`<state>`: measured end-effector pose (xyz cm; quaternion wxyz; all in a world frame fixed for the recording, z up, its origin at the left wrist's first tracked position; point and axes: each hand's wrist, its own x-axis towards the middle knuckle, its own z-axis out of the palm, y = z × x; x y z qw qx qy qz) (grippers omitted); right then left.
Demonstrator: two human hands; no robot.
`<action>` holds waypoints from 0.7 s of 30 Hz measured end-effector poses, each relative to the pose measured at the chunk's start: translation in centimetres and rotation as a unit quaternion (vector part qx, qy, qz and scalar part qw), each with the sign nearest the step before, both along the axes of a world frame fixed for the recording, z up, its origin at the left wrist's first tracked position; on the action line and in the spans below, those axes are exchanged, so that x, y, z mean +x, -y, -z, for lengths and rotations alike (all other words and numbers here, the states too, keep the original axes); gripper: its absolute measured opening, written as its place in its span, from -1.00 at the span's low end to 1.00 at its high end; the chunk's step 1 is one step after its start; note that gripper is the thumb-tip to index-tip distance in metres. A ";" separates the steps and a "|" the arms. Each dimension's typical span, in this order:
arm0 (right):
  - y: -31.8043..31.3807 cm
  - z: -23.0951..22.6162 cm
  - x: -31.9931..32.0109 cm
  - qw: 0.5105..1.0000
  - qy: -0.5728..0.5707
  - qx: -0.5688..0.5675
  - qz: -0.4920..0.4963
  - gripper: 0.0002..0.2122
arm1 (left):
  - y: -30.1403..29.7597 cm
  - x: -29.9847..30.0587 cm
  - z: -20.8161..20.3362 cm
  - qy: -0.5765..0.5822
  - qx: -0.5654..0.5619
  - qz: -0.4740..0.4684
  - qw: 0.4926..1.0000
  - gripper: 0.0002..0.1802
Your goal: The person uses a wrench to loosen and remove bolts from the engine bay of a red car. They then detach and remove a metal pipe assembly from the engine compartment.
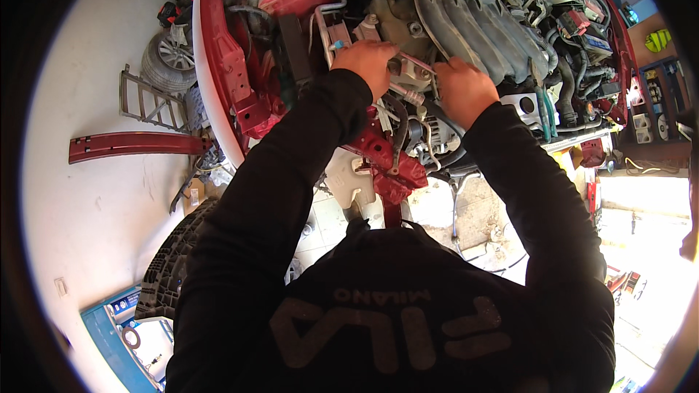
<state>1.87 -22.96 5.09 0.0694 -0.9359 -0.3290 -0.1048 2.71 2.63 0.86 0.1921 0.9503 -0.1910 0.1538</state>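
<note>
My two hands reach into the front of a red car's open engine bay. A thin metal pipe (416, 62) spans the gap between them, over a metal engine mount (409, 73). At its left end my left hand (366, 65) is closed, fingers curled over it. Around its right end, beside the ribbed black intake manifold (473, 25), my right hand (466, 91) is closed too. The fingertips of both hands are partly hidden. Just below the hands run a pipe with a fitting (409, 94) and a black hose (440, 113). The alternator (419, 135) sits lower down.
The torn red front frame (393, 167) and a pale plastic reservoir (348, 180) are close to my body. At left, a red bumper beam (138, 147) and a wheel (169, 60) stand by the wall. Shelves of tools (659, 105) are at far right.
</note>
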 end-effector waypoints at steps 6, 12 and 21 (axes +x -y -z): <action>-7.6 0.3 -4.0 0.968 -0.170 0.183 0.027 -0.71 | -1.1 1.2 0.0 -0.048 -0.022 0.045 0.998 -0.43; -7.4 2.5 -4.7 0.925 -0.197 0.303 0.117 -0.75 | -1.6 0.0 0.2 0.031 -0.045 0.087 0.995 -0.38; -7.3 0.2 -4.4 0.584 -0.531 0.594 0.158 -0.87 | -1.3 -0.2 -0.2 0.030 -0.094 0.069 0.993 -0.36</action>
